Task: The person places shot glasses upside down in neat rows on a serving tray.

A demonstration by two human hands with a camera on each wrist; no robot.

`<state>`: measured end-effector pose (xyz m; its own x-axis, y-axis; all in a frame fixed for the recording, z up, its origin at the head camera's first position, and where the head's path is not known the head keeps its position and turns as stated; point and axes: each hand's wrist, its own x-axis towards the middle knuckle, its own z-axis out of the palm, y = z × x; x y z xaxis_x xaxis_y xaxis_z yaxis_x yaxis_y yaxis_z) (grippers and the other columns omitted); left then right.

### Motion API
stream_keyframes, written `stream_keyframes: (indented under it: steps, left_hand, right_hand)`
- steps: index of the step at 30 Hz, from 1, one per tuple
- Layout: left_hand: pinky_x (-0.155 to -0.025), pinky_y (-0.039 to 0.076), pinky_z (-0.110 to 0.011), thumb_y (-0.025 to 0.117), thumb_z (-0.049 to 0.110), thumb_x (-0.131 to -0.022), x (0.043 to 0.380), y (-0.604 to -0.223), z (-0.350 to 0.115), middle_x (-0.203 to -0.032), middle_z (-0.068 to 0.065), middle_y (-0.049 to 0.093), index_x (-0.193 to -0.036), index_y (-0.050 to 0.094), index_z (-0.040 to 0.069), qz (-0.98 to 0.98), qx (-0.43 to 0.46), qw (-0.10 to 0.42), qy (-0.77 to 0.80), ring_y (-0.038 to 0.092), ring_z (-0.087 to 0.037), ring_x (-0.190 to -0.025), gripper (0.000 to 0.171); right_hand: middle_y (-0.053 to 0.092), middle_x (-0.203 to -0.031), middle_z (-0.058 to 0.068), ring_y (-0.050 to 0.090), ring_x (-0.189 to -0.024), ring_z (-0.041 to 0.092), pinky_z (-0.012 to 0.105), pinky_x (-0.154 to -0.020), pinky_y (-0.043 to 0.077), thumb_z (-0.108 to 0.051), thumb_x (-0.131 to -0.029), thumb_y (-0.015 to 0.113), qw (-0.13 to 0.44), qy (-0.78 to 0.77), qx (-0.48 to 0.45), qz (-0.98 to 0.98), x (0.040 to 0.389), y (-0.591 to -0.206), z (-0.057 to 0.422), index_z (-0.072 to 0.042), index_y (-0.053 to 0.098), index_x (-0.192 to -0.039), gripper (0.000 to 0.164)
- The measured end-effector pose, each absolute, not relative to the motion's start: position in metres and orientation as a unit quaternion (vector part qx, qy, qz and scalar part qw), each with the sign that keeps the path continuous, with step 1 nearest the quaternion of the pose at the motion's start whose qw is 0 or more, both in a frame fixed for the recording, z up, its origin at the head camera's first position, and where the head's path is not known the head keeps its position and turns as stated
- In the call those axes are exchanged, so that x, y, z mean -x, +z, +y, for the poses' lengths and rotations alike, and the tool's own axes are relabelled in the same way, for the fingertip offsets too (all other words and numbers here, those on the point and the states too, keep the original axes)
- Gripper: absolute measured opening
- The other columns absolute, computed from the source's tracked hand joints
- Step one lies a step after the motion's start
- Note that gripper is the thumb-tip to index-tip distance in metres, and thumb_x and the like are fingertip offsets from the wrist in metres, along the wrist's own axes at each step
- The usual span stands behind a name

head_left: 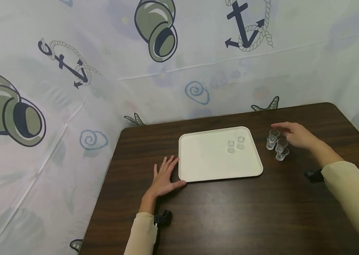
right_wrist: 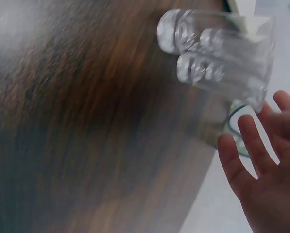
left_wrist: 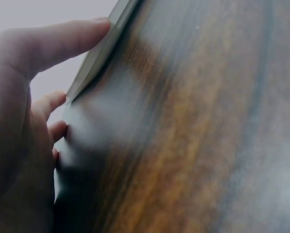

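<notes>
A cream rectangular tray (head_left: pixel 205 154) lies on the dark table, with two small clear shot glasses (head_left: pixel 231 147) standing on its right half. My left hand (head_left: pixel 164 182) spreads its fingers at the tray's near left corner. In the left wrist view, the thumb (left_wrist: pixel 72 41) rests against the tray's edge (left_wrist: pixel 93 63). To the right of the tray stands a tight group of several clear shot glasses (head_left: pixel 281 145). My right hand (head_left: pixel 298 135) is just beside them, fingers loosely extended and holding nothing. The right wrist view has its fingertips near the rims of these glasses (right_wrist: pixel 227 48).
The dark wood table (head_left: pixel 230 216) reaches back to a hanging cloth (head_left: pixel 166 92) printed with anchors and shells. A black wrist strap (head_left: pixel 163 217) sits on the left forearm, and another black device (head_left: pixel 314 175) is at the right wrist.
</notes>
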<state>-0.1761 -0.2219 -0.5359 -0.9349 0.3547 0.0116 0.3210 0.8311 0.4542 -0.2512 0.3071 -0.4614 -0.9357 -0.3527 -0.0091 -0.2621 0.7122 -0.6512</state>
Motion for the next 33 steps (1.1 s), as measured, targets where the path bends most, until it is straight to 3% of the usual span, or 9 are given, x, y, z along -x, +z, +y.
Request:
stream_keyframes:
  steps: [7,12,17,33]
  left_hand:
    - [-0.109,-0.006,-0.067,0.063,0.069,-0.081,0.177,-0.536,-0.221,-0.163,-0.004,0.017,-0.158,0.023,0.029,0.956,-0.177,0.035,0.232,0.005,-0.03,-0.15,0.095]
    - [-0.11,-0.006,-0.066,0.063,0.07,-0.08,0.176,-0.535,-0.221,-0.163,-0.005,0.017,-0.158,0.022,0.029,0.956,-0.179,0.038,0.228,0.004,-0.029,-0.15,0.097]
    - [-0.11,-0.007,-0.066,0.063,0.069,-0.081,0.177,-0.535,-0.221,-0.163,-0.006,0.017,-0.158,0.023,0.029,0.956,-0.178,0.04,0.231,0.004,-0.029,-0.15,0.095]
    - [-0.111,-0.009,-0.063,0.062,0.071,-0.081,0.178,-0.537,-0.221,-0.164,0.0,0.013,-0.158,0.02,0.032,0.959,-0.168,0.05,0.222,0.0,-0.025,-0.15,0.096]
  right_hand:
    - [0.044,-0.139,0.034,0.045,-0.123,0.052,0.059,-0.092,0.044,-0.001,-0.1,0.052,0.1,-0.368,0.163,0.91,0.259,-0.473,0.319,0.007,0.041,-0.144,0.046]
    - [0.05,-0.136,0.031,0.052,-0.119,0.047,0.045,-0.085,0.052,-0.009,-0.099,0.058,0.135,-0.375,0.159,0.903,0.264,-0.473,0.325,0.006,0.042,-0.144,0.05]
    - [0.053,-0.134,0.029,0.056,-0.116,0.042,0.032,-0.077,0.052,-0.01,-0.097,0.061,0.159,-0.385,0.172,0.893,0.267,-0.471,0.326,0.006,0.044,-0.142,0.051]
    - [0.054,-0.131,0.03,0.059,-0.093,0.024,0.033,-0.069,0.051,-0.021,-0.096,0.064,0.167,-0.376,0.132,0.902,0.277,-0.482,0.323,0.006,0.052,-0.136,0.049]
